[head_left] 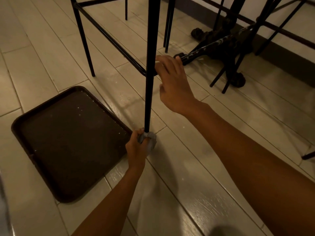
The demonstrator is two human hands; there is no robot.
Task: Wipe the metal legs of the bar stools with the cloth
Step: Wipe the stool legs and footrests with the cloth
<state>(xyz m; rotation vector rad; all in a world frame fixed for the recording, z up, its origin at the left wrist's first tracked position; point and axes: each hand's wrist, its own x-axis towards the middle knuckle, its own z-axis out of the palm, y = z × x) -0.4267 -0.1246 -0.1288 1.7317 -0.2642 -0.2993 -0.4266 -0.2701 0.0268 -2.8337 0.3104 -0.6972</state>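
"Where's the cloth?"
"The grey cloth (150,141) is bunched in my left hand (136,148), gripped round the foot of the stool leg (150,79). The leg runs straight up from there."
"And your right hand (172,86)?"
"Higher, fingers loose, beside the crossbar (109,36)."
"The brown tray (68,142)?"
"Beside my left hand, holding only pale specks."

Left hand (136,148) low, fingers (138,133) curled; right hand (173,86) higher, fingers spread.

A café or bar; bar stools (151,48); cast-iron table base (219,46); serving tray (68,142).
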